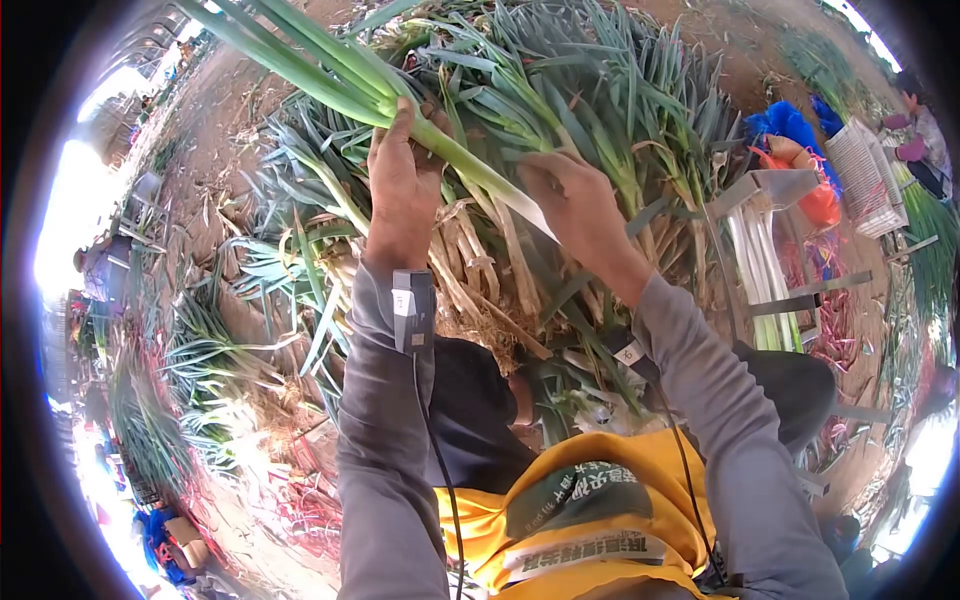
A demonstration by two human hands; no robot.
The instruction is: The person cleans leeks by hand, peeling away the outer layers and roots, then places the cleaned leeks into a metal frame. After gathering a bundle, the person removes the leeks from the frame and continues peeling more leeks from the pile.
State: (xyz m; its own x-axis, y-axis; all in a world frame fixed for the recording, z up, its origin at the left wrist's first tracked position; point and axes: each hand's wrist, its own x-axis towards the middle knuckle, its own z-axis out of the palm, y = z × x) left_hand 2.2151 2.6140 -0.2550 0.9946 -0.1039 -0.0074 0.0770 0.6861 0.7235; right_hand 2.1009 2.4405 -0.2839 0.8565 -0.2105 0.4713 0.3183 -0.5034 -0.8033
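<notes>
A long leek runs slantwise across the view, green leaves at upper left and white shank at lower right. My left hand is closed round it just below where the leaves fan out. Farther down, my right hand has its fingers bent at the white end; they partly hide that end. Beneath both hands lies a big heap of leeks, with dry outer skins and roots turned toward me.
A metal rack at right holds several white peeled stalks. Beyond it are blue and orange bags, a white crate and another person. More leeks and red strips lie on the ground at left.
</notes>
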